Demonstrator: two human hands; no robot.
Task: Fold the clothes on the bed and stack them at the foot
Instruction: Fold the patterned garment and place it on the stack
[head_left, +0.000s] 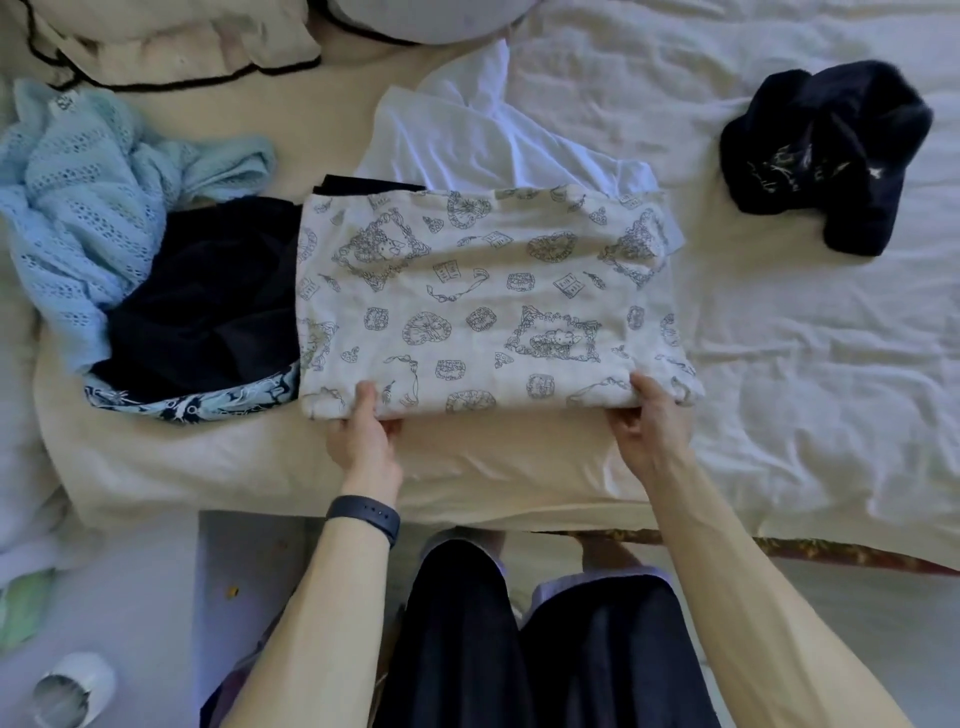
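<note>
Head view shows our left hand (363, 434) and right hand (649, 426) each pinching the folded printed cloth (488, 301) by the near edge of the bed (805, 364), and if we lift one side faster, its fold could fall open.

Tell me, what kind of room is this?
Probably a bedroom: a bed with rumpled white sheets, pillows at the far edge, and loose clothes like the blue knit and printed top lying on it.

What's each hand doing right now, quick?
Left hand: pinching the near edge of the printed garment.
Right hand: gripping that same near edge.
</note>
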